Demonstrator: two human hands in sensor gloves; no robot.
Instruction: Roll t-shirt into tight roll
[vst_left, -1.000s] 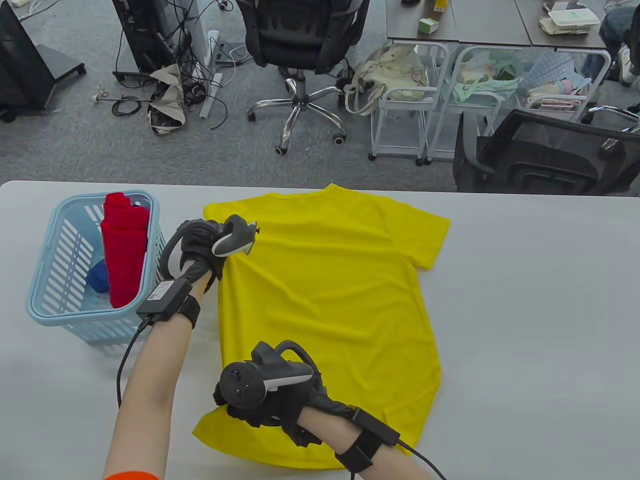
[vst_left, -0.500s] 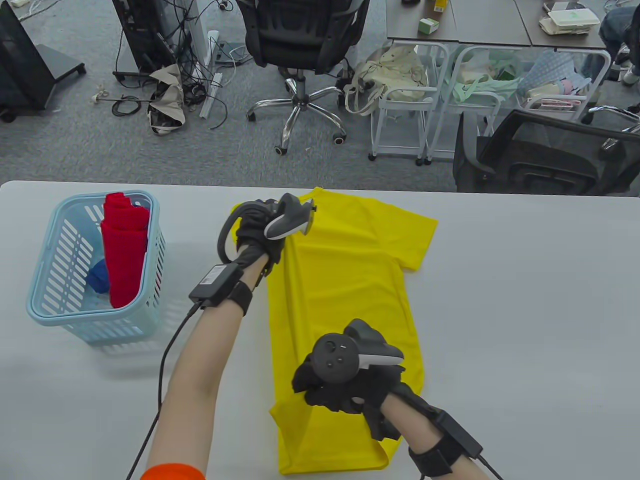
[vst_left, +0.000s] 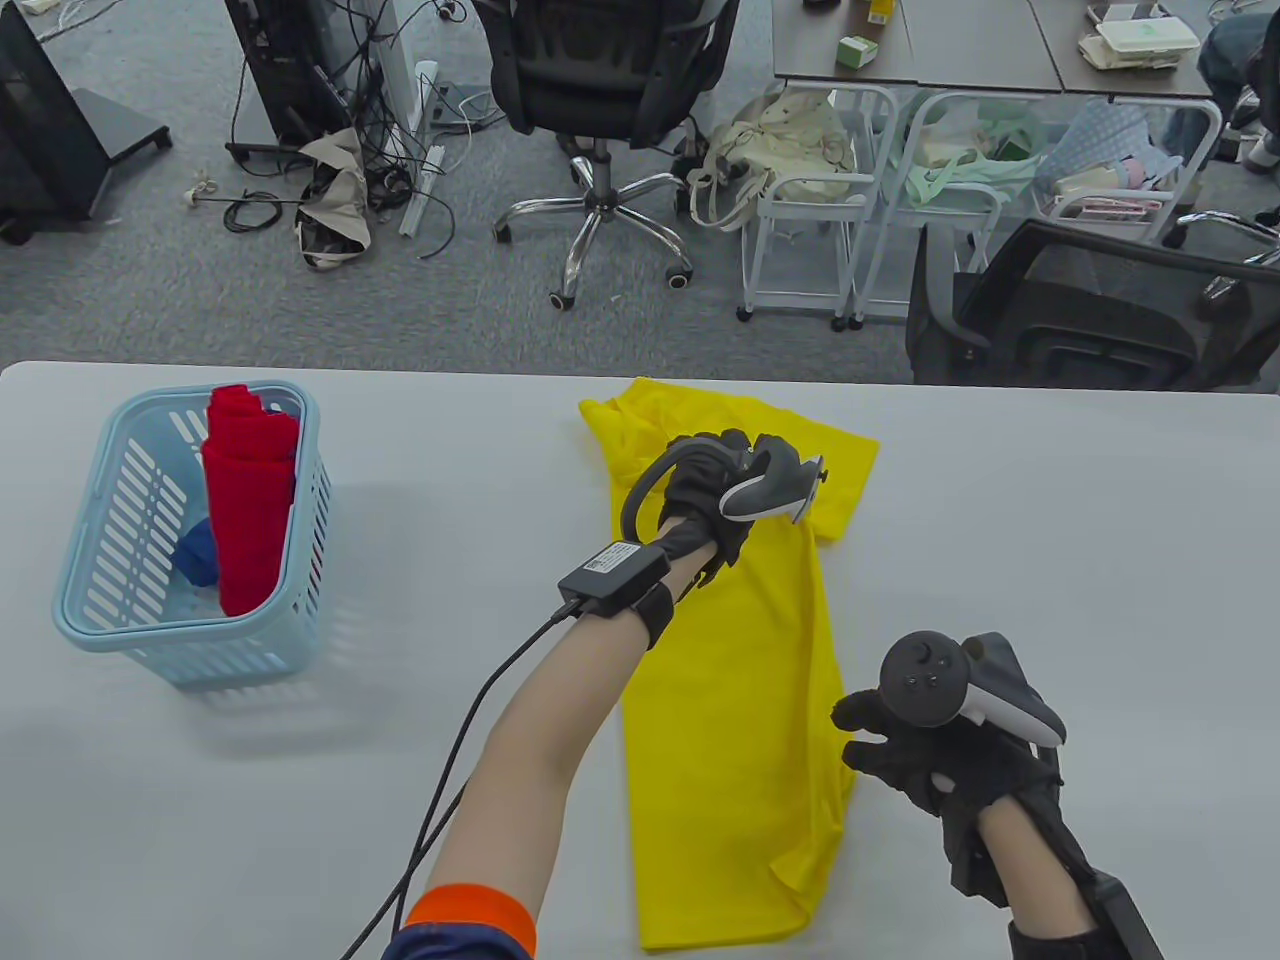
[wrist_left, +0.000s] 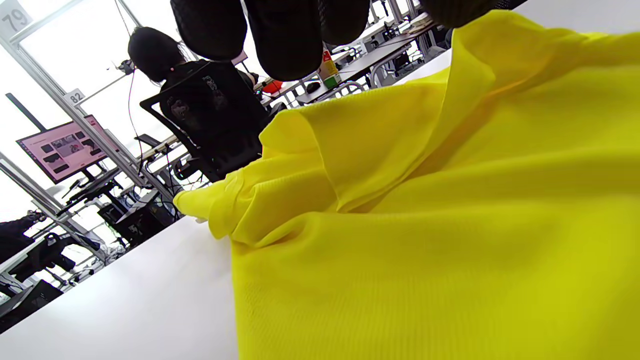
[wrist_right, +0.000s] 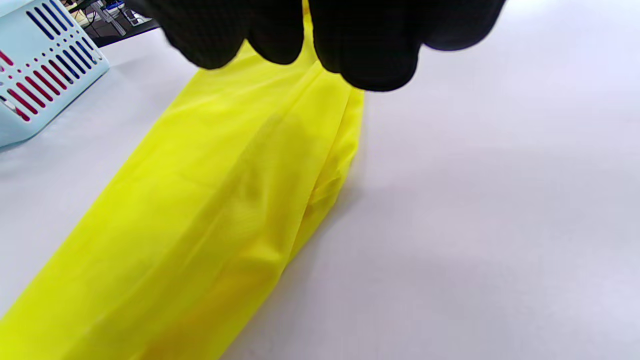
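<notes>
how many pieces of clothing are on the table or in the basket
3: a yellow t-shirt folded lengthwise on the table, a red roll upright in the blue basket, a blue piece beside it. More may be hidden.

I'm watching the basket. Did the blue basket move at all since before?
No. The blue basket sits at the same spot by the table's left end, the red roll unchanged inside it.

White table (vst_left: 1050, 520), folded yellow t-shirt (vst_left: 730, 700) lying mid-table, light-blue basket (vst_left: 95, 630) at left

place: office | beyond my desk (vst_left: 1050, 520): swivel chairs (vst_left: 600, 110) on grey carpet, cable tangle (vst_left: 390, 170) | more desks (vst_left: 920, 45), a monitor (wrist_left: 62, 147) (numbered bays)
</notes>
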